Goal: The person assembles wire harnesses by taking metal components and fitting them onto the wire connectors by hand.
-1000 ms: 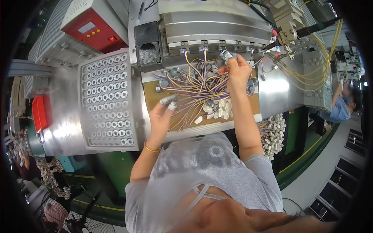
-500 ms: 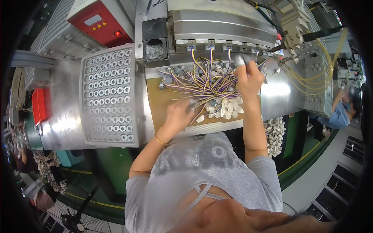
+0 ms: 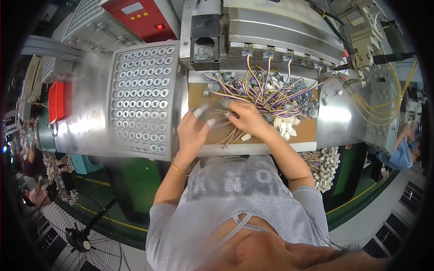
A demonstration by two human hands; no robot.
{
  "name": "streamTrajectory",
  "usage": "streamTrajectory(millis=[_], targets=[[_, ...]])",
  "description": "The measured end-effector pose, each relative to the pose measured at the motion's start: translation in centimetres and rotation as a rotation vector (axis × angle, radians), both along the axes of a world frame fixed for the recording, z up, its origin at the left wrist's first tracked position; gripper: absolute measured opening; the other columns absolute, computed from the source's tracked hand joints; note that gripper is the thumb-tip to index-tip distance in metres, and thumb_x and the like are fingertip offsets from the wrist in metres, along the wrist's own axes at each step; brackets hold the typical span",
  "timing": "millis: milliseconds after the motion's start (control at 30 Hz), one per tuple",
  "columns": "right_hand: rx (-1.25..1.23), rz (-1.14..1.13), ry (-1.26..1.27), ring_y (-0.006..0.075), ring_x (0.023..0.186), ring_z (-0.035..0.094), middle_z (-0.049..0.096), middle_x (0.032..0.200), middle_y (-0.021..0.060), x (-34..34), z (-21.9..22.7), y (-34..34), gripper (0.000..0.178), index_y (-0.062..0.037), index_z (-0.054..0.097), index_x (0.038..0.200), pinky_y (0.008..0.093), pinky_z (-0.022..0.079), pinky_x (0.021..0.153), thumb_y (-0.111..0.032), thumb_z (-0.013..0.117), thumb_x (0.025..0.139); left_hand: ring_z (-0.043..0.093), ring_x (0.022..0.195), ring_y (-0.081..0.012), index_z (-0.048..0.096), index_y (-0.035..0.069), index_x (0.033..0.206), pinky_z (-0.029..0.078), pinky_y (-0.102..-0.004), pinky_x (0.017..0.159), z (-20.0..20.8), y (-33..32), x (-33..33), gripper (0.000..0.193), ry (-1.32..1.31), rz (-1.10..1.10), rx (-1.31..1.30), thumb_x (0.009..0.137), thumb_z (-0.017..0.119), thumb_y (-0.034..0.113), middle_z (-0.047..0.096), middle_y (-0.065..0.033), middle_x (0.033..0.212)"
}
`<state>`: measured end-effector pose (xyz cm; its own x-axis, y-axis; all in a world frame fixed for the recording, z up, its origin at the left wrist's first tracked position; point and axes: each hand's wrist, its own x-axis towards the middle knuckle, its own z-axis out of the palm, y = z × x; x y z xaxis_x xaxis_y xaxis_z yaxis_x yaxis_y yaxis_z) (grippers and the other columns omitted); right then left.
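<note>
A tangled heap of purple, yellow and white wire leads (image 3: 282, 101) lies on a brown board (image 3: 212, 135), with small grey round parts along its far side and white connectors (image 3: 287, 128) at its near side. My right hand (image 3: 248, 118) is at the heap's left edge, thumb and forefinger closing on thin wires. What exactly sits between those fingertips is blurred. My left hand (image 3: 192, 133) hovers over the board's left part, beside the wire ends. Its thumb and forefinger, in whitish finger covers, are apart and smeared by motion; I see nothing held there.
Left of the board is a grey tray (image 3: 174, 113) with rows of ring-shaped metal parts. Behind stand a long metal fixture (image 3: 285, 27) with several leads plugged along its front, a black box (image 3: 205, 31) and a red device (image 3: 144, 18). A nozzle with yellow tubes (image 3: 384, 58) hangs at right.
My right hand has come from the fixture's right end down and left to the heap's left edge. My left hand has shifted left, away from the wires. The head view has turned slightly.
</note>
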<state>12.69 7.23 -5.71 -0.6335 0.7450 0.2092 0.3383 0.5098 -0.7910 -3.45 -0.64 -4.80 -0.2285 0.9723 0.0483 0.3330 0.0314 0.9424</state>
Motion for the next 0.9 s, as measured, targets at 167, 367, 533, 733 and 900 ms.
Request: streamTrajectory(millis=[167,367,533,733,900], targets=[[-0.035,-0.006,0.017,0.0290,0.058,0.051,0.049,0.062,0.0133,1.4,1.1,-0.1,0.014,0.0005,0.049,0.071,0.0349,0.041,0.052,-0.003,0.061,0.066,0.050,0.053,-0.0171,0.063,0.004,0.098,0.041,-0.0272,0.051,0.4,1.6,0.4,0.035,0.360,-0.091,0.151,0.064,0.060,-0.003,0.053,-0.0084,0.062],[-0.141,0.017,0.067,0.0284,0.064,0.058,0.057,0.074,0.0138,2.5,1.3,0.1,0.018,0.0005,0.052,0.079,0.0348,0.046,0.056,-0.008,0.064,0.068,0.049,0.053,-0.0252,0.063,0.002,0.083,0.039,-0.0352,0.049,1.7,1.7,-0.7,0.024,0.580,-0.041,0.472,0.060,0.057,-0.005,0.056,-0.0117,0.066],[-0.314,-0.095,-0.082,0.0271,0.077,0.062,0.061,0.088,0.0139,4.3,1.6,0.5,0.030,-0.0013,0.055,0.099,0.0337,0.050,0.067,-0.011,0.063,0.071,0.052,0.054,-0.0242,0.062,-0.002,0.084,0.040,-0.0308,0.049,5.8,0.2,-3.2,0.027,0.589,0.163,0.447,0.059,0.059,-0.012,0.057,-0.0106,0.065],[-0.089,0.104,0.178,0.0317,0.084,0.058,0.057,0.092,0.0163,2.1,5.3,-0.8,0.038,-0.0012,0.051,0.106,0.0351,0.047,0.071,-0.014,0.060,0.072,0.053,0.056,-0.0255,0.061,-0.004,0.084,0.043,-0.0298,0.052,7.5,-1.1,-1.8,0.024,0.583,-0.037,0.601,0.060,0.063,-0.010,0.060,-0.0122,0.071],[0.066,0.306,0.194,0.0291,0.063,0.055,0.054,0.071,0.0136,0.7,5.3,-1.6,0.017,0.0009,0.051,0.080,0.0359,0.043,0.054,-0.011,0.059,0.072,0.058,0.067,-0.0290,0.060,-0.002,0.087,0.047,-0.0334,0.062,6.8,-1.8,-2.5,0.023,0.581,-0.113,0.602,0.064,0.063,-0.002,0.061,-0.0129,0.079]])
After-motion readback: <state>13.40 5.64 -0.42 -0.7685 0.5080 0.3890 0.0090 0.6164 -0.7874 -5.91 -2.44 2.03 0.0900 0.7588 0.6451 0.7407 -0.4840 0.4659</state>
